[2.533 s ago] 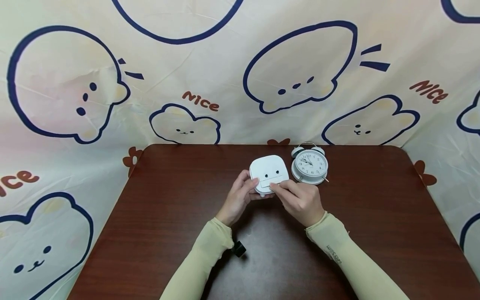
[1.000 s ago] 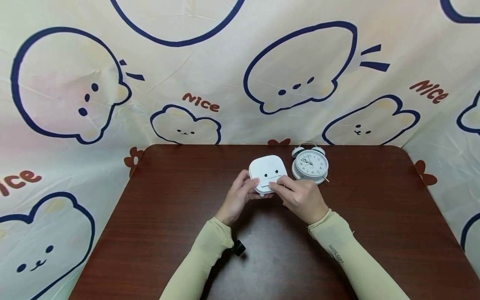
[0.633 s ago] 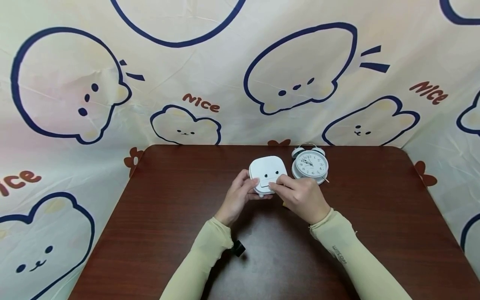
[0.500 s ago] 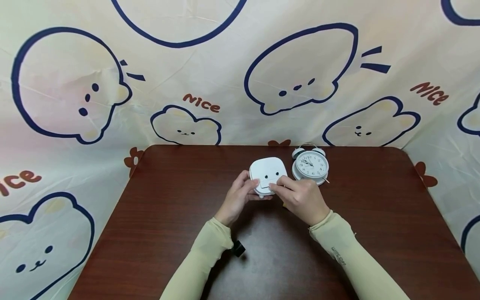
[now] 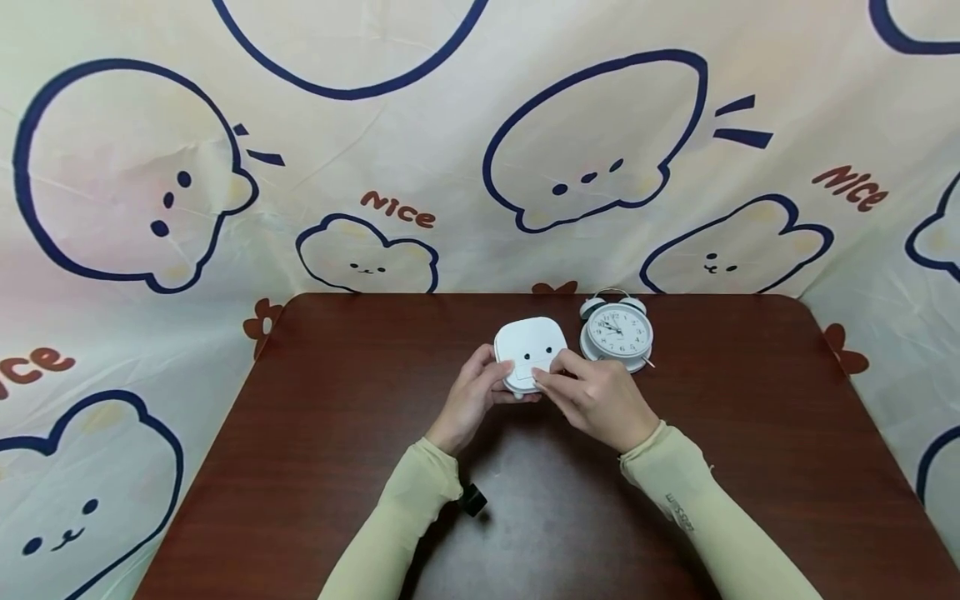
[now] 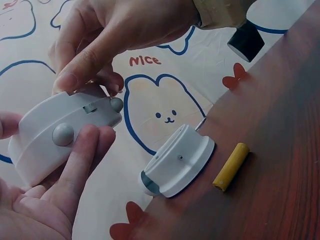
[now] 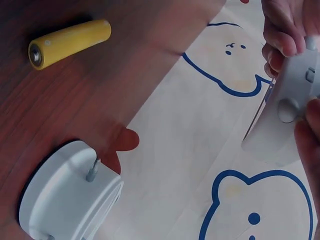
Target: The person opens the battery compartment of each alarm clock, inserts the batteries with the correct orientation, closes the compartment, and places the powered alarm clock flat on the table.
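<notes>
My left hand (image 5: 472, 392) holds a white rounded-square device (image 5: 525, 337) by its left side and underside, thumb over the near edge. Two dark round spots and a rectangular battery cover (image 5: 522, 374) show on the device's face-up side. My right hand (image 5: 603, 400) pinches at the right end of the cover, its thumb on the near part and its forefinger by the right edge. Round pale feet (image 6: 63, 134) stick out from the device's side in the left wrist view. A yellow battery (image 6: 231, 167) lies on the table near my hands; in the head view it is hidden.
A white twin-bell alarm clock (image 5: 618, 329) stands just right of the device, near the back edge of the brown table (image 5: 337, 400). Behind the table hangs a cartoon-printed cloth (image 5: 465, 150). A black wrist camera (image 5: 472, 500) sits by my left sleeve.
Both hands stay at the device. Since the earliest frame my right hand has shifted slightly on it. A sliver of yellow under my right hand half a second ago is now hidden.
</notes>
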`<state>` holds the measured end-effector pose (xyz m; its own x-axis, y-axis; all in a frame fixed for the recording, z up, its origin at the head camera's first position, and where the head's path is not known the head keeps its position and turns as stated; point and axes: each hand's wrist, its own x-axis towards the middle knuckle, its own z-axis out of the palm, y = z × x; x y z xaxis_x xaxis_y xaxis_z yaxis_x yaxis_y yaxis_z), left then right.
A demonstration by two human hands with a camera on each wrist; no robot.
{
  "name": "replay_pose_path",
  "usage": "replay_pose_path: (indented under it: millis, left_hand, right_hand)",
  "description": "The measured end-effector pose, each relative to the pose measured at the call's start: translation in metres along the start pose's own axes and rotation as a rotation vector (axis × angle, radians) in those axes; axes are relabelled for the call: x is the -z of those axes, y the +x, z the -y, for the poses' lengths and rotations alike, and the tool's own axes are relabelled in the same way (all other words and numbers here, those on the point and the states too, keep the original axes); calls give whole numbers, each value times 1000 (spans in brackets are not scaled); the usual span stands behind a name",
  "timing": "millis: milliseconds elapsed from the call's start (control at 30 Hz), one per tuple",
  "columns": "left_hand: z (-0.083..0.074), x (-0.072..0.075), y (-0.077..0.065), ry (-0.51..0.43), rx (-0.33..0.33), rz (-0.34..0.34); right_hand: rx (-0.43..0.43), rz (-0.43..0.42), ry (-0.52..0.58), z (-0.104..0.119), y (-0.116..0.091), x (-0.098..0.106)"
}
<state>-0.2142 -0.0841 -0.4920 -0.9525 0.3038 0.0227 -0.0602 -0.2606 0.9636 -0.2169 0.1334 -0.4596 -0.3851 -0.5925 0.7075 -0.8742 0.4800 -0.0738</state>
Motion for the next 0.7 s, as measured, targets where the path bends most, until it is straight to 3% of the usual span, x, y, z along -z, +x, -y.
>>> replay_pose_path:
  millis: [700]
  left_hand:
    - [4,6,2,-21,25,-20]
  right_hand:
    - [11,6,22,-3,-6,-8]
